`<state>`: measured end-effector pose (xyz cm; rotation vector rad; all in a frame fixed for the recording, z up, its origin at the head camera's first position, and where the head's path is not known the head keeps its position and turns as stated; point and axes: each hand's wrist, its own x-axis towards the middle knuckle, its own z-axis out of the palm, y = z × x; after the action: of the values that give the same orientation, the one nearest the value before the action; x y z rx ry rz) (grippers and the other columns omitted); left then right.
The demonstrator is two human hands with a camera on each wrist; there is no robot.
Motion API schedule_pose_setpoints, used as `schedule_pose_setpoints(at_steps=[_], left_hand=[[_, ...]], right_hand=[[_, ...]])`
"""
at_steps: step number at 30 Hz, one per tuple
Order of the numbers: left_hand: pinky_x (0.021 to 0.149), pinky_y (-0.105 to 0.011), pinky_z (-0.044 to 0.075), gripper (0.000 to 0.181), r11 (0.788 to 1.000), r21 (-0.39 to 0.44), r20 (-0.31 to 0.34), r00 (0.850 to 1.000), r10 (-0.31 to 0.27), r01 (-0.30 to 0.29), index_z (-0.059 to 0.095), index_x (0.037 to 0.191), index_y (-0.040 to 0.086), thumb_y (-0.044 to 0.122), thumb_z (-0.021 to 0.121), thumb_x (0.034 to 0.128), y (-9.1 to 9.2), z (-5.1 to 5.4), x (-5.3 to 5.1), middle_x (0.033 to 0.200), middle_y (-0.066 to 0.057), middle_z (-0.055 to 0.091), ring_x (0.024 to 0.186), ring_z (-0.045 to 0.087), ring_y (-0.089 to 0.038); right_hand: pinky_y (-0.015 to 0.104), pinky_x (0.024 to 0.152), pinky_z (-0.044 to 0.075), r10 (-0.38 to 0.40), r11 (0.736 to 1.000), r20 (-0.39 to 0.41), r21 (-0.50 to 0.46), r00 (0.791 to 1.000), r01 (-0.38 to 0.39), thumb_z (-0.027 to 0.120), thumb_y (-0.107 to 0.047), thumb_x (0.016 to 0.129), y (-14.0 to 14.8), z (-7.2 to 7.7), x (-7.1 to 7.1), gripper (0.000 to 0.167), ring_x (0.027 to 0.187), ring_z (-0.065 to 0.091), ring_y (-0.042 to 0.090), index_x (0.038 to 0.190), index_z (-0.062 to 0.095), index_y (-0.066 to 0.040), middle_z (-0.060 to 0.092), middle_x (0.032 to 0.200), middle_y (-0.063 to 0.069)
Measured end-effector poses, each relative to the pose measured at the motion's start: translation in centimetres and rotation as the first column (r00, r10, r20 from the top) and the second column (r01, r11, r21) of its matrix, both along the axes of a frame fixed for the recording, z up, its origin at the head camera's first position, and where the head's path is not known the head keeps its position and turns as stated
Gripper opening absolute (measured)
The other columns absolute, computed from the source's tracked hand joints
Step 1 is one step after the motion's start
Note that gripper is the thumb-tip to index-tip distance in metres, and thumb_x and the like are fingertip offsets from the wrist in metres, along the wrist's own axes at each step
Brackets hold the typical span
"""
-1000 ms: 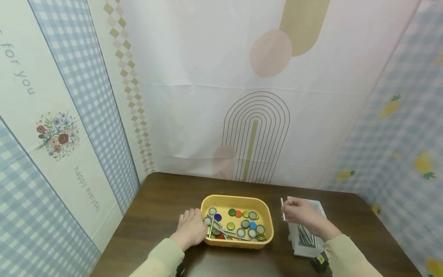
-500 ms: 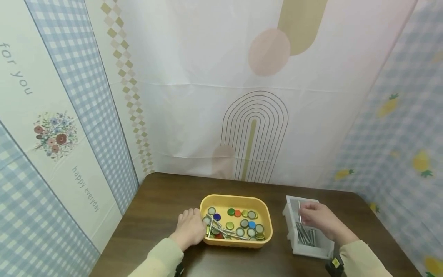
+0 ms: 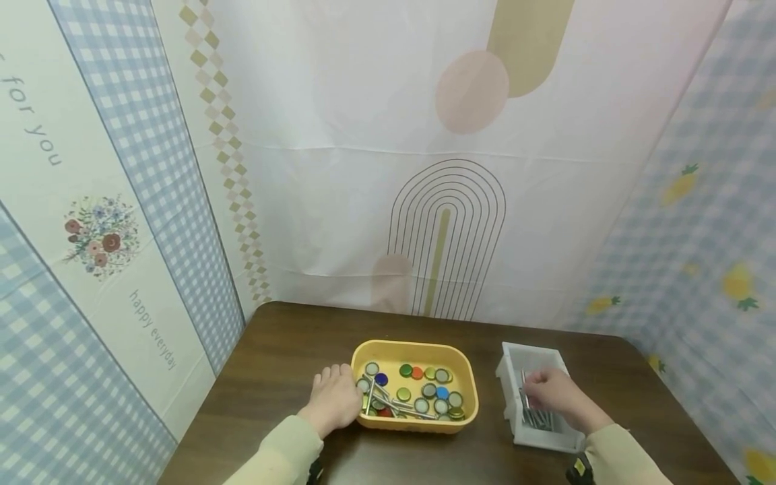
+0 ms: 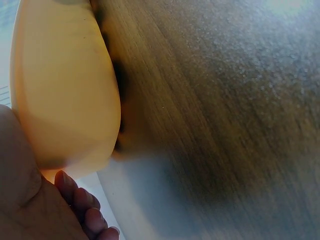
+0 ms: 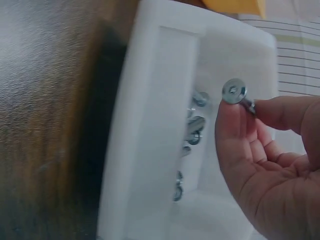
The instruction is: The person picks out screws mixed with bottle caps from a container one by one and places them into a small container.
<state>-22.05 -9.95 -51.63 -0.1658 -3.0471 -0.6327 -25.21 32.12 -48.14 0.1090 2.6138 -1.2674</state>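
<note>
My left hand (image 3: 335,400) is at the left end of a yellow plastic bin (image 3: 418,426). In the left wrist view its thumb lies over the rim of the bin's wall (image 4: 67,85) and the fingers (image 4: 85,200) are outside. Bottle caps and several long metal bolts (image 3: 397,404) lie in this bin. My right hand (image 3: 554,391) is above a white plastic tray (image 3: 548,440). Between thumb and finger it pinches a silver bolt with a flat, socketed head (image 5: 234,91). More bolts (image 5: 195,127) lie loose in the tray beneath, partly hidden by its wall.
Both containers stand apart on a dark brown wooden table (image 3: 297,337), the tray on the right. A pale patterned cloth (image 3: 321,222) hangs behind the table, with blue checked cloths at both sides.
My right hand has come right from beside the tray to over it and then lowered into it, with a bolt between the fingers throughout. My left hand has stayed on the bin.
</note>
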Motion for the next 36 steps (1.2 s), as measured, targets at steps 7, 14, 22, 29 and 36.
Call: schedule_pose_setpoints(at_steps=[7, 14, 22, 29, 36], left_hand=[[0.078, -0.047, 0.032, 0.022, 1.0, -0.007, 0.0, 1.0, 0.006, -0.006, 0.048, 0.094, 0.002, 0.024, 0.053, 0.092, 0.0, -0.1, 0.0, 0.084, -0.009, 0.042, 0.082, 0.039, -0.028], [0.077, -0.047, 0.032, 0.021, 1.0, -0.008, -0.013, 1.0, 0.002, -0.002, 0.047, 0.092, 0.003, 0.023, 0.054, 0.0904, 0.0, -0.3, -0.1, 0.083, -0.009, 0.042, 0.081, 0.039, -0.028], [0.077, -0.047, 0.032, 0.023, 1.0, -0.008, -0.006, 1.0, 0.01, -0.01, 0.048, 0.094, 0.003, 0.025, 0.055, 0.0911, 0.1, -0.3, -0.1, 0.084, -0.009, 0.043, 0.082, 0.04, -0.028], [0.078, -0.047, 0.032, 0.024, 1.0, -0.006, 0.007, 1.0, 0.016, -0.016, 0.048, 0.095, 0.002, 0.025, 0.054, 0.0911, 0.1, -0.2, -0.1, 0.085, -0.01, 0.043, 0.084, 0.041, -0.029], [0.078, -0.047, 0.032, 0.023, 1.0, -0.006, 0.011, 1.0, 0.014, -0.014, 0.049, 0.096, 0.002, 0.024, 0.054, 0.0912, 0.1, 0.0, 0.0, 0.085, -0.01, 0.044, 0.084, 0.041, -0.029]], right_hand=[[0.034, 0.061, 0.05, -0.019, 0.993, -0.016, 0.118, 1.0, 0.021, 0.059, -0.004, 0.084, -0.4, -1.0, 0.4, 0.007, 0.067, 0.058, 0.02, 0.085, 0.058, 0.003, 0.057, 0.075, 0.008], [0.032, 0.055, 0.046, -0.003, 0.984, -0.031, 0.176, 1.0, 0.008, 0.058, -0.005, 0.084, -0.4, -1.5, 0.8, 0.011, 0.06, 0.055, 0.018, 0.075, 0.055, -0.001, 0.055, 0.066, 0.005], [0.032, 0.057, 0.048, -0.011, 0.98, -0.011, 0.197, 1.0, 0.013, 0.059, -0.006, 0.085, -0.1, -2.3, 0.7, 0.009, 0.063, 0.056, 0.019, 0.079, 0.057, 0.001, 0.056, 0.071, 0.007], [0.033, 0.058, 0.047, -0.023, 0.985, 0.016, 0.169, 1.0, 0.02, 0.057, -0.002, 0.082, -0.1, -2.2, 0.7, 0.004, 0.065, 0.056, 0.02, 0.082, 0.056, 0.001, 0.056, 0.073, 0.008], [0.032, 0.055, 0.043, -0.013, 0.982, -0.002, 0.188, 1.0, 0.013, 0.057, -0.004, 0.079, -0.1, -1.7, 0.7, 0.003, 0.06, 0.054, 0.02, 0.076, 0.057, -0.002, 0.056, 0.064, 0.006]])
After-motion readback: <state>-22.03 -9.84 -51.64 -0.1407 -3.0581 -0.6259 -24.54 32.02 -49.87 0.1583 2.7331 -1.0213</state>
